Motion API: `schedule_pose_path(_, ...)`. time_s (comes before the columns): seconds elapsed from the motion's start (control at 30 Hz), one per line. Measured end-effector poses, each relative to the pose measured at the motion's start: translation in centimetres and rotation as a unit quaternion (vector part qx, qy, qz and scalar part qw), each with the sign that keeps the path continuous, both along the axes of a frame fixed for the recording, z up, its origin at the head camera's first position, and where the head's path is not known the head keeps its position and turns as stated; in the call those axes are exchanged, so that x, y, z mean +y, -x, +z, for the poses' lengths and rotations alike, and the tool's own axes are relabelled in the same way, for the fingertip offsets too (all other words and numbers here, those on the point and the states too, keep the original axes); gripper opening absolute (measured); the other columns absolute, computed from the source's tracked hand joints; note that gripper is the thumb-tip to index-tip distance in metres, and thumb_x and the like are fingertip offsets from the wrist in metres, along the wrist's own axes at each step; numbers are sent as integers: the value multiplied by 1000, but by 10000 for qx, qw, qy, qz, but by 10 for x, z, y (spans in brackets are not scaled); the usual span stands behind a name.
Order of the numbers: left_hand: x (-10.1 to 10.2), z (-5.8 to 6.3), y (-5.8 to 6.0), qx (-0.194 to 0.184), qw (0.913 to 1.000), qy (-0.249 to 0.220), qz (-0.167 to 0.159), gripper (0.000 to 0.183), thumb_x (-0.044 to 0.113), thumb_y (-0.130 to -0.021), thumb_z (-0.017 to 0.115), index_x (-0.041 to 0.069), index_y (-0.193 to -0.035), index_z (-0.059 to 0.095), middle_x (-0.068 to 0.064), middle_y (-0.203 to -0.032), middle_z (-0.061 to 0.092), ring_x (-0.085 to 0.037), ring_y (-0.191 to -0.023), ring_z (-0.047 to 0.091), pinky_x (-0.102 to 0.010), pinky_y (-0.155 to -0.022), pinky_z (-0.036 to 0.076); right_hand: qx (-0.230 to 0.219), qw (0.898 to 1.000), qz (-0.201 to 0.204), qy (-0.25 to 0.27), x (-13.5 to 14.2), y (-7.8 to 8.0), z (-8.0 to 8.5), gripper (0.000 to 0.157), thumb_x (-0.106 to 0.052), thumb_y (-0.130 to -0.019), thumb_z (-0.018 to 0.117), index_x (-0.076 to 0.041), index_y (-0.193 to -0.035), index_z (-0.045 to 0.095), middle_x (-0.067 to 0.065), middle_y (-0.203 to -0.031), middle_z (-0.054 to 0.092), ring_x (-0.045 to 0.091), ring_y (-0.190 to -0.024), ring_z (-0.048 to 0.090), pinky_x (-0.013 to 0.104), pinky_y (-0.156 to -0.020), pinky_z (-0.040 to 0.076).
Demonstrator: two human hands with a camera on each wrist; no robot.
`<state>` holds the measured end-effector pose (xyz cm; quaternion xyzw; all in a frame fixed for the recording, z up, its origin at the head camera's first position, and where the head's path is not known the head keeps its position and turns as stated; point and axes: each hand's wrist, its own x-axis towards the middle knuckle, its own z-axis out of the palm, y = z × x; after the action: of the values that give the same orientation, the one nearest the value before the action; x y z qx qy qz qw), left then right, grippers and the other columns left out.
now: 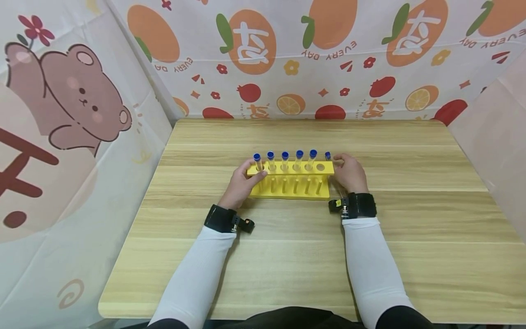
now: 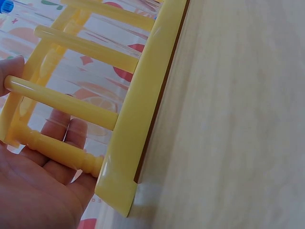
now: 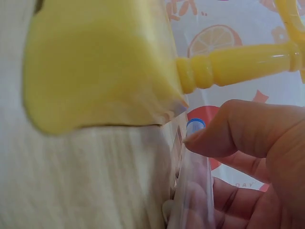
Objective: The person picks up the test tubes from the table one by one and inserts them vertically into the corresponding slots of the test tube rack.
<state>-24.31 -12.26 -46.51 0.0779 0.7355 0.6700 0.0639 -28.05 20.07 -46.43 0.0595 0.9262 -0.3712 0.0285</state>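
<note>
A yellow test tube rack (image 1: 289, 169) stands on the wooden table, with several blue-capped test tubes (image 1: 285, 161) upright in its holes from the left. The rightmost hole is vacant. My left hand (image 1: 243, 182) grips the rack's left end, thumb on the front of the top plate; in the left wrist view its fingers (image 2: 56, 164) reach behind the end post. Beside the right end, my right hand (image 1: 350, 173) pinches another clear test tube (image 3: 196, 176) between thumb and fingers. Its blue cap (image 1: 328, 155) shows just past the rack's top plate.
The wooden table (image 1: 287, 260) extends around the rack on all sides. A fruit-printed cloth (image 1: 287, 68) hangs behind its far edge, and a bear-printed cloth (image 1: 82, 137) hangs along the left. Each wrist wears a black strap with a small camera (image 1: 246, 225).
</note>
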Motion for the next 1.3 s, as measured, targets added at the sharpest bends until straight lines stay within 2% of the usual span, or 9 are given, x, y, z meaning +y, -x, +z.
schedule_pose_path(0.1,0,0,0,6,10000,-11,-16,41,21,-96,65,9,-134,55,-10,-154,39,-29,-126,49,-24,-92,49,-26,10000,-9,35,1,0,0,37,-13,-95,51,-9,-131,60,17,-110,66,30,-90,59,38,-74,47)
schedule_pose_path(0.3,-1,-2,0,13,10000,10,45,39,24,-95,66,11,-131,56,-9,-152,40,-26,-122,52,-25,-91,50,-182,9996,-117,180,1,0,1,37,-15,-97,50,-8,-132,61,15,-114,64,29,-96,56,37,-78,46)
schedule_pose_path(0.5,-1,-3,0,100,9999,27,55,39,27,-94,68,12,-129,57,-11,-151,41,-26,-121,53,-26,-91,50,-304,9989,-174,327,1,0,4,39,-25,-99,52,-9,-134,59,14,-113,63,27,-93,54,33,-74,44)
schedule_pose_path(0.7,0,-2,0,125,9999,22,49,40,27,-94,68,11,-129,57,-13,-151,40,-26,-121,52,-25,-91,50,-284,9987,-106,400,3,-2,9,42,-24,-98,54,-8,-137,57,14,-114,62,27,-94,54,33,-74,44)
schedule_pose_path(0.87,0,-2,0,83,9999,24,55,41,26,-94,68,12,-131,57,-13,-153,38,-25,-120,52,-25,-91,50,-192,9974,-185,667,4,-5,15,44,-22,-95,59,-10,-138,57,11,-110,61,24,-88,53,30,-67,44)
schedule_pose_path(0.97,0,-3,0,76,10000,14,55,41,25,-94,68,12,-131,56,-14,-153,37,-25,-118,53,-25,-91,50,-55,9963,-242,819,5,-7,19,44,-22,-95,61,-11,-137,57,10,-107,59,23,-86,53,30,-66,45)
schedule_pose_path(1.1,0,-3,0,94,9999,-10,53,41,26,-94,68,12,-131,57,-14,-153,37,-25,-116,53,-25,-90,50,302,9964,-236,757,7,-9,25,43,-24,-95,62,-10,-136,59,11,-103,60,24,-85,52,31,-67,44)
schedule_pose_path(1.3,-1,-4,0,100,9999,-13,45,40,26,-94,68,11,-130,57,-13,-152,39,-26,-119,53,-24,-90,50,778,9932,-323,803,8,-9,33,42,-18,-93,57,-11,-135,60,10,-100,60,23,-79,52,28,-62,41)
